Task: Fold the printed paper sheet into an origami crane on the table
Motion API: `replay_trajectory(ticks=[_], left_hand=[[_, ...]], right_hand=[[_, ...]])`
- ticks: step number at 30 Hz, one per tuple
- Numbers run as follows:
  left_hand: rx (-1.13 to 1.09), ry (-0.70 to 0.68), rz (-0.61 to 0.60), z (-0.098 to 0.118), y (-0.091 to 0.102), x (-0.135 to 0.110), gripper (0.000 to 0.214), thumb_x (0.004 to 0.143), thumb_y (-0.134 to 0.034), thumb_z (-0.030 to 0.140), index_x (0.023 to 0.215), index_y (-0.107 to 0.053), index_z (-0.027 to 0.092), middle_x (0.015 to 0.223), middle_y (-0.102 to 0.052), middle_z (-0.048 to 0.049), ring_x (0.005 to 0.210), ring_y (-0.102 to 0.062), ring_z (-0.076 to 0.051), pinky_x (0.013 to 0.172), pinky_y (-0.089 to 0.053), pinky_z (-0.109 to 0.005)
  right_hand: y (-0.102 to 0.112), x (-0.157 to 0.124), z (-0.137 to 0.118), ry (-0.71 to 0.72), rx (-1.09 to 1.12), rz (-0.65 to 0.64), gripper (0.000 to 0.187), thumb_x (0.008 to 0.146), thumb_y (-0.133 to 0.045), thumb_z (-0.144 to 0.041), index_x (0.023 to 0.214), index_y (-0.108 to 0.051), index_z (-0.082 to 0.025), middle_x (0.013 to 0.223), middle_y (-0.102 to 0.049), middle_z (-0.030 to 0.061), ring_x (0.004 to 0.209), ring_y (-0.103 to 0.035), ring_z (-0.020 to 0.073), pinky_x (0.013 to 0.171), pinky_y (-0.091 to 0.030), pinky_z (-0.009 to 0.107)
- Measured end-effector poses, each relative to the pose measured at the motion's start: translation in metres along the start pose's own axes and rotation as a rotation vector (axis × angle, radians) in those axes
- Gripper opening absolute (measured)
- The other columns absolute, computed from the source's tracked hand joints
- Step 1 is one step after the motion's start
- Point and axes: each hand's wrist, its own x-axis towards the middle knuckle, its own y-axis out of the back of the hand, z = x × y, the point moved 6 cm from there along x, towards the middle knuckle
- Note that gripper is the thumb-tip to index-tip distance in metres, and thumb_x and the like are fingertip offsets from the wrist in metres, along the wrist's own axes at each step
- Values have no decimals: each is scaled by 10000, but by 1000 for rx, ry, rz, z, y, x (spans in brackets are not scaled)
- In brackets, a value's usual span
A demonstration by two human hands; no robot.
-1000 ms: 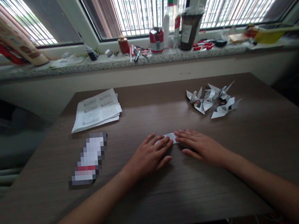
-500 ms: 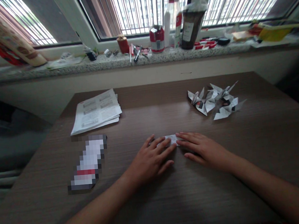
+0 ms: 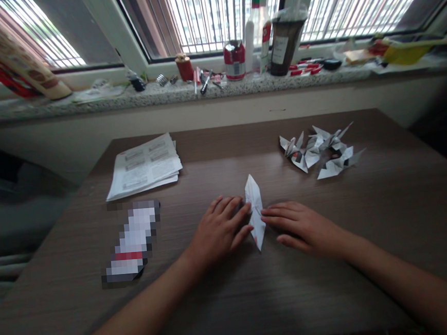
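Observation:
A narrow folded piece of white paper [image 3: 255, 211], pointed at both ends like a long diamond, lies on the brown table [image 3: 219, 307] with its tips toward and away from me. My left hand [image 3: 222, 227] rests at its left side, fingers stretched out and the fingertips at the paper's edge. At the opposite edge is my right hand [image 3: 303, 225], palm down with fingers extended, their tips touching or very close to the paper. Neither hand is closed round it.
Several folded paper figures [image 3: 315, 150] cluster at the back right. A stack of printed sheets [image 3: 144, 166] lies at the back left, with a blurred phone-like object [image 3: 131, 242] nearer me. The windowsill [image 3: 156, 96] holds a red can [image 3: 234, 61], a dark cup [image 3: 287, 44] and other clutter.
The folded paper, earlier mostly covered by my fingers and lying crosswise, now shows its whole length pointing away from me. My left hand has drawn slightly left; the right has barely moved.

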Motion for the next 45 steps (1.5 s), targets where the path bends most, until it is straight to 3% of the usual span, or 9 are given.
replay_trajectory(ticks=[7, 15, 20, 25, 29, 37, 45], left_hand=[[-124, 22, 4, -1, -2, 2, 543, 1060, -532, 503, 1517, -518, 210, 1519, -555, -104, 1395, -497, -302, 1246, -309, -525], [-162, -22, 13, -6, -7, 2, 563, 1028, -593, 410, 1566, -482, 284, 1552, -499, -104, 1433, -444, -328, 1232, -333, -555], [-133, -52, 29, -5, -6, 2, 578, 1007, -631, 371, 1560, -486, 281, 1559, -498, -111, 1421, -462, -335, 1208, -370, -564], [-97, -138, 107, 2, 3, 0, 297, 1054, -576, 253, 1342, -648, 234, 1406, -638, -87, 1262, -594, -284, 1080, -505, -473], [-78, -185, 108, 6, 4, -2, 227, 1072, -561, 225, 1270, -672, 214, 1354, -680, -81, 1196, -646, -275, 1031, -543, -463], [-75, -203, 37, 2, -1, -5, 390, 1033, -612, 134, 1410, -607, 234, 1443, -637, -106, 1249, -644, -300, 1035, -566, -506], [-130, -191, 11, 6, 5, -5, 418, 1038, -562, 71, 1428, -609, 214, 1435, -642, -132, 1292, -644, -271, 1035, -596, -448]], right_hand=[[-12, 5, -11, 94, 54, -57, 512, 1077, -522, -395, 1571, -476, -269, 1583, -547, 59, 1467, -483, 247, 1220, -398, 497], [-2, 7, 8, -5, -8, 124, 446, 1084, -503, -309, 1528, -527, -264, 1557, -570, 77, 1467, -492, 247, 1212, -422, 505], [-4, 8, 15, -40, -60, 131, 409, 1082, -503, -289, 1483, -576, -259, 1508, -613, 90, 1407, -557, 269, 1178, -462, 524], [-4, 7, 11, -46, -119, 130, 389, 1065, -533, -279, 1440, -619, -225, 1444, -646, 133, 1325, -614, 303, 1113, -513, 542], [-4, 6, 8, -46, -146, 144, 389, 1052, -557, -272, 1432, -629, -233, 1431, -650, 143, 1305, -621, 315, 1073, -539, 557], [-6, 4, 6, -42, -188, 137, 377, 1057, -553, -284, 1425, -628, -247, 1419, -656, 125, 1294, -619, 310, 1069, -542, 547], [-11, 1, 8, -36, -239, 81, 436, 1056, -571, -322, 1488, -581, -267, 1495, -607, 124, 1361, -578, 319, 1116, -503, 564]])
